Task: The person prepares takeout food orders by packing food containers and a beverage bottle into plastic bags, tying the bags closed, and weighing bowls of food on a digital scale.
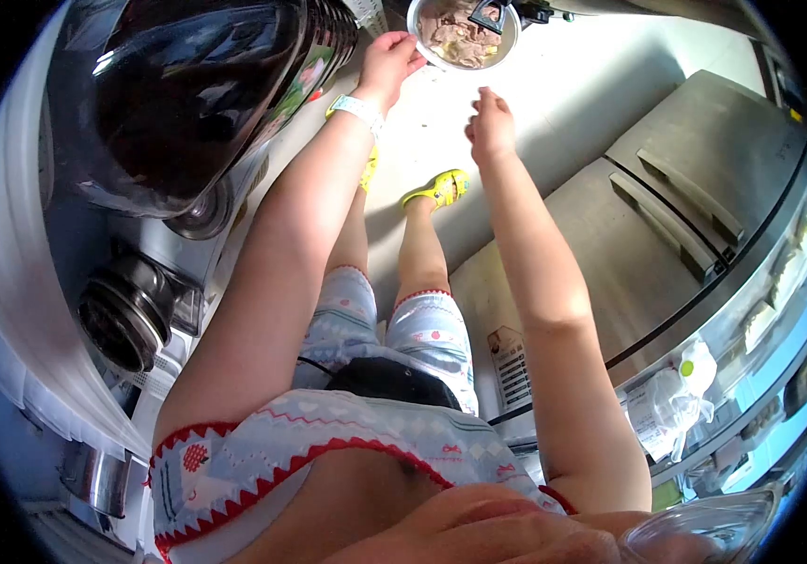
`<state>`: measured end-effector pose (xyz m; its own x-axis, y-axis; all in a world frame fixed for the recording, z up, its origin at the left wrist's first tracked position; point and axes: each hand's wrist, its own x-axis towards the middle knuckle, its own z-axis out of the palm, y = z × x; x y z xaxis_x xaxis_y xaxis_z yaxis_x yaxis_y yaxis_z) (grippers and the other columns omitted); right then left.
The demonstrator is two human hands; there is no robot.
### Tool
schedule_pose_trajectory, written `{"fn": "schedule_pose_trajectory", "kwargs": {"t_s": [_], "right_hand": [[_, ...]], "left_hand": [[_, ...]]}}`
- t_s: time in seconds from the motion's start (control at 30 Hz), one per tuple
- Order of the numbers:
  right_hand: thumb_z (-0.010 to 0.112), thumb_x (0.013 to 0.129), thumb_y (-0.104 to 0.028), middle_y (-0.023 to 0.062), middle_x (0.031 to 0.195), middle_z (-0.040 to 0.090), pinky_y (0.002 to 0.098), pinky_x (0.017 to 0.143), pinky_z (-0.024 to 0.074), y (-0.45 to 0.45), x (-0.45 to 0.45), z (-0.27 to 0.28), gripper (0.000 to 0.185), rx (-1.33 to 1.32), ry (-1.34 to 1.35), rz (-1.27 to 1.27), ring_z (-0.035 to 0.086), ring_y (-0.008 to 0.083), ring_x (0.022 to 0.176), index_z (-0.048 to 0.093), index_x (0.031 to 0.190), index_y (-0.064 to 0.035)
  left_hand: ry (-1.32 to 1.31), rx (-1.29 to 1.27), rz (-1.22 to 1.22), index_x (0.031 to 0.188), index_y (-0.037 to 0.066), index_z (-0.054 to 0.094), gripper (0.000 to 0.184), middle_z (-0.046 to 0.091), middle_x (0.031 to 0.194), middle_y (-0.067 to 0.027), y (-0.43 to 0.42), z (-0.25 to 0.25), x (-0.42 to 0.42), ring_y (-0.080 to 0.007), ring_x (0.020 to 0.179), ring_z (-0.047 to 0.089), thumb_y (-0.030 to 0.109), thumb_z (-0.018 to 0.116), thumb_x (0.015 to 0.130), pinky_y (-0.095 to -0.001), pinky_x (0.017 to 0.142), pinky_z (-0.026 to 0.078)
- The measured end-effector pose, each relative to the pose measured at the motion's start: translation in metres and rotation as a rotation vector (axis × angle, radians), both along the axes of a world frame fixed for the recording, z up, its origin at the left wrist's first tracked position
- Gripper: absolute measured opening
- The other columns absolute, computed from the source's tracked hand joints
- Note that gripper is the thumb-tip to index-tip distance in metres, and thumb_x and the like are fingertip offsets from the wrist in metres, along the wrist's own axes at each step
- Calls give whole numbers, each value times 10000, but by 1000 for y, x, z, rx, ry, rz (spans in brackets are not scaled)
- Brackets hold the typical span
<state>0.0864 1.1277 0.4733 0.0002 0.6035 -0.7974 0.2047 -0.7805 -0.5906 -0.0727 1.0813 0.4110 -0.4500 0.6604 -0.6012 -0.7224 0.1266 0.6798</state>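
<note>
A white bowl (419, 49) with sliced, pale brown meat (458, 39) in it is at the top of the head view. A black clip-like thing (490, 15) shows over the meat; its kind is not clear. My left hand (394, 64), below a pale wristwatch, has its fingers closed at the bowl's left rim. My right hand (491, 127) is below the bowl and apart from it. Its fingers are curled in, and no object shows in them.
On the right stands a steel fridge (610, 244) with long handles. A large dark glossy appliance (187, 94) is on the left, with metal pots (126, 310) below it. Yellow clogs (443, 188) are on my feet on the pale floor (554, 103).
</note>
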Motion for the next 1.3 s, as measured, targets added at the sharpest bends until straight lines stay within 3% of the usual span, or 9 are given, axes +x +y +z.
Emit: {"fn": "schedule_pose_trajectory", "kwargs": {"t_s": [0.07,0.2,0.37,0.53,0.77,0.97,1.03,1.17,1.3], "right_hand": [[507,944,-252,45,911,561,230,452,371,-1,-7,-16,195,-139,156,-104,457,113,577,509,1034,-80],[479,957,-188,47,901,571,254,522,440,3,-25,-28,115,-15,355,-319,498,133,629,505,982,-78],[505,945,-162,45,844,596,280,574,488,16,-13,-29,89,64,200,-218,560,147,696,520,951,-75],[528,937,-183,44,848,608,262,580,464,42,-7,-31,134,141,66,34,541,133,664,538,951,-50],[581,913,-145,31,791,609,232,472,405,3,-29,-22,95,-67,255,-261,481,101,580,520,929,-74],[609,894,-138,22,768,601,215,457,389,28,-14,-29,84,90,169,-276,471,84,576,545,880,-85],[612,891,-147,29,794,607,211,458,393,26,-12,-30,99,74,210,-296,474,85,574,538,922,-90],[585,903,-135,42,829,605,203,442,390,0,-28,-28,101,-133,306,-374,463,88,561,507,945,-87],[572,906,-108,33,807,599,200,431,369,7,-38,-23,60,-34,265,-402,453,85,559,519,917,-80]], "left_hand": [[-17,-13,35,1034,-33,523,196,578,944,-88,3,-2,5,-159,824,590,97,579,899,-298,786,552],[-34,-14,109,1036,-30,524,199,581,954,-91,2,-1,12,-165,833,594,99,584,896,-302,786,553],[-111,8,72,1053,-28,530,204,589,960,-91,-14,-3,21,-172,852,598,102,576,903,-302,802,545],[-1,130,31,1086,-29,534,225,592,967,-92,-13,-6,8,-170,855,598,106,571,910,-297,813,535],[-72,25,74,1100,-34,526,235,593,970,-99,-10,-4,9,-168,854,598,101,567,912,-295,812,539],[225,52,-42,1100,-31,530,234,600,986,-99,-12,2,15,-169,863,600,102,571,911,-293,824,532],[-90,-1,142,1100,-34,535,237,602,983,-93,-8,10,9,-165,866,599,100,575,908,-287,822,529],[-92,-14,112,1096,-40,539,237,604,973,-88,-6,0,5,-157,860,598,97,577,906,-281,814,529],[108,1,12,1070,-43,544,228,606,958,-88,-8,0,11,-159,839,603,85,599,890,-275,798,536]]}}
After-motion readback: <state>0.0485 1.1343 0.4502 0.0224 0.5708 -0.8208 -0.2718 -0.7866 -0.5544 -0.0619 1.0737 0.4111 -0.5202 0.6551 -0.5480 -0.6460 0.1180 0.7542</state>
